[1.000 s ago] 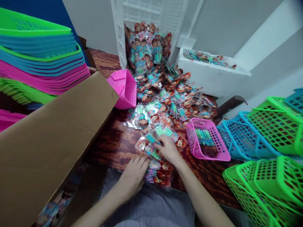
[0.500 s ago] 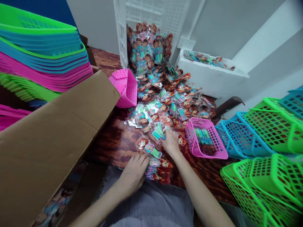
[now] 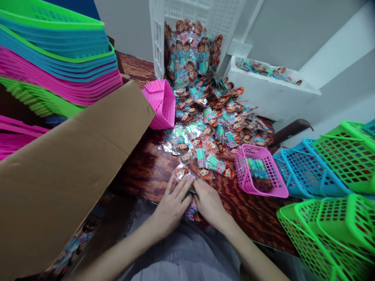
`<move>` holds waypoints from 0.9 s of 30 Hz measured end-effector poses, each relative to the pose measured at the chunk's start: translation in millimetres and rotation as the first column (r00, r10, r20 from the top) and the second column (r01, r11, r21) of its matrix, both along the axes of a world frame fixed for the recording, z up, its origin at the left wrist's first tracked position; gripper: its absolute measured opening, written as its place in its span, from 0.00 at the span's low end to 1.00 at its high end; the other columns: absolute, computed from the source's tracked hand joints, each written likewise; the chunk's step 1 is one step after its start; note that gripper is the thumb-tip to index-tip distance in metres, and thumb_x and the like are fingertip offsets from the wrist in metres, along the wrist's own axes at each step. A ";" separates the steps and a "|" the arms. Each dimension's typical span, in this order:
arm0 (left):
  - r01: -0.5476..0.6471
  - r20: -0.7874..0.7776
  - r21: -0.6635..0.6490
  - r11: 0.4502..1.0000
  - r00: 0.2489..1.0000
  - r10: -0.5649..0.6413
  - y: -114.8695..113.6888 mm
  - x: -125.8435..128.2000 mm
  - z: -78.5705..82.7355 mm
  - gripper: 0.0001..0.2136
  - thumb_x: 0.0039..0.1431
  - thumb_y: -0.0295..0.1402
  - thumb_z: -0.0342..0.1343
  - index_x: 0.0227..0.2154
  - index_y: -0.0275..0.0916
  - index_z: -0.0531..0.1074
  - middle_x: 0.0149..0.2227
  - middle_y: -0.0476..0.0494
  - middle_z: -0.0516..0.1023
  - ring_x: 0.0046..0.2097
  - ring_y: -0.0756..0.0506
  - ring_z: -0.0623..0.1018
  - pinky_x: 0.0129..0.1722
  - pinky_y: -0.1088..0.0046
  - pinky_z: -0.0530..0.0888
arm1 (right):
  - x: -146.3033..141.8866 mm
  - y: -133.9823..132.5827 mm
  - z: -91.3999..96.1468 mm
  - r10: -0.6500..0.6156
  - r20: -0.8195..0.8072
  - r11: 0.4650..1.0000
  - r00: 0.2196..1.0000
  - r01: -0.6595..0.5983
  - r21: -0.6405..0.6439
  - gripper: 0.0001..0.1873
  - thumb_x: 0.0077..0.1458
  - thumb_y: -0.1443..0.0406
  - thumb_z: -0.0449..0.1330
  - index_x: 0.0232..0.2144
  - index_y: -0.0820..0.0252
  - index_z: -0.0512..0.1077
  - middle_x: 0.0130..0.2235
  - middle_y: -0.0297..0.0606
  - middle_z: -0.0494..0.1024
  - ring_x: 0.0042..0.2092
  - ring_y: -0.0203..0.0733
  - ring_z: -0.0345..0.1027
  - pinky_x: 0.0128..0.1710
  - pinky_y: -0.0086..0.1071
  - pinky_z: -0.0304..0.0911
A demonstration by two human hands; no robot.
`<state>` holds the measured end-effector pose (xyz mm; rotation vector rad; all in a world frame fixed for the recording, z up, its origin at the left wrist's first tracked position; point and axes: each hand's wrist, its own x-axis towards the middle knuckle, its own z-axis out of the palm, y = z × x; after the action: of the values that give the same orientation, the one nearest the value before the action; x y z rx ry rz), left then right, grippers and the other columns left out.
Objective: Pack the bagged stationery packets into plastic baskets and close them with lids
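My left hand (image 3: 172,203) lies near the table's front edge, fingers stretched and spread over a clear packet (image 3: 181,171) printed with a red-haired cartoon head. My right hand (image 3: 210,200) is beside it, its fingers curled down and closed at the edge of a packet, mostly hidden beneath both hands. Between my wrists shows part of a small stack of packets (image 3: 191,212) with pink and purple print. Just beyond my hands, loose packets (image 3: 215,163) with green strips lie on the wood-grain table (image 3: 146,171).
A large heap of packets (image 3: 208,117) spills from a white crate (image 3: 158,47). To the right stand a pink basket (image 3: 260,191) holding packets, blue baskets (image 3: 304,164) and green baskets (image 3: 310,230). A cardboard box (image 3: 79,156) with stacked baskets takes up the left, near nested pink baskets (image 3: 168,109).
My right hand has come back from the loose packets towards my body, beside my left hand. My left hand has moved slightly forward, its fingers spreading over a packet. The view has shifted slightly.
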<state>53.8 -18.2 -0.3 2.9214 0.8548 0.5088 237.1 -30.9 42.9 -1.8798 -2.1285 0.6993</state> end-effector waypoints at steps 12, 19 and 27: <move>0.056 -0.058 -0.271 0.961 0.996 -0.075 6.9 -5.8 8.2 0.32 0.49 0.18 0.50 0.60 0.38 0.58 0.58 0.35 0.66 0.56 0.37 0.68 0.56 0.58 0.67 | 72.2 59.5 -21.2 -0.496 0.321 0.868 0.807 0.453 0.203 0.22 0.58 0.69 0.59 0.55 0.65 0.66 0.53 0.54 0.71 0.55 0.55 0.60 0.51 0.44 0.54; 0.016 -0.108 -0.342 0.940 0.993 -0.057 11.1 0.5 12.6 0.31 0.47 0.22 0.54 0.58 0.40 0.60 0.56 0.38 0.68 0.55 0.38 0.67 0.56 0.59 0.65 | 81.6 43.8 -28.3 -0.325 0.330 0.944 0.886 0.323 0.062 0.07 0.57 0.66 0.60 0.40 0.58 0.73 0.45 0.44 0.73 0.49 0.48 0.63 0.47 0.37 0.56; 0.016 -0.084 -0.316 0.949 0.995 -0.045 6.9 -1.0 13.0 0.28 0.50 0.23 0.56 0.57 0.38 0.61 0.56 0.38 0.68 0.55 0.37 0.66 0.56 0.58 0.65 | 88.2 35.6 -23.7 -0.230 0.414 0.966 0.881 0.260 -0.016 0.07 0.58 0.66 0.61 0.40 0.59 0.72 0.47 0.45 0.71 0.51 0.51 0.62 0.49 0.42 0.54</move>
<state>52.8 -11.3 12.7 2.6745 0.8136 0.2141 325.3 4.6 19.2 -2.4615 -2.0447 0.3504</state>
